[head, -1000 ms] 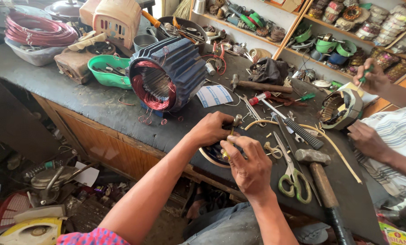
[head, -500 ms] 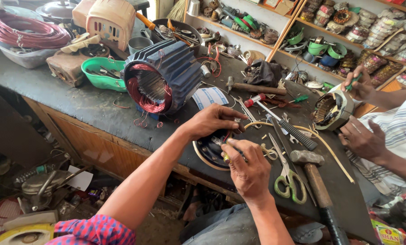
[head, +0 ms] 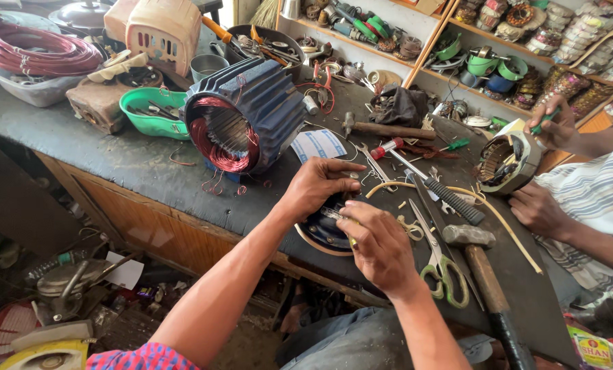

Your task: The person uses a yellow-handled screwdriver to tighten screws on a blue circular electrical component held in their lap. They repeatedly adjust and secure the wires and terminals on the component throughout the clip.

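Items on the bench, counted: one large blue motor stator lying on its side, open end toward the bench edge, with red copper winding visible inside; one small dark round stator at the near edge; two hammers, one with a long wooden handle behind and one with a steel head to the right; one pair of green-handled scissors; one long file; one green bowl to the left of the large stator; one white printed card.

Left hand: resting on the top rim of the small stator, fingers curled and close together, pressing on it. Whether they grip anything separate cannot be told.

Right hand: at the right side of the same stator, fingers pinched together on a thin metal strip that points into the stator core. The small stator sits between the two hands, just left of the scissors.

A second person at the right edge holds one further round stator in two hands
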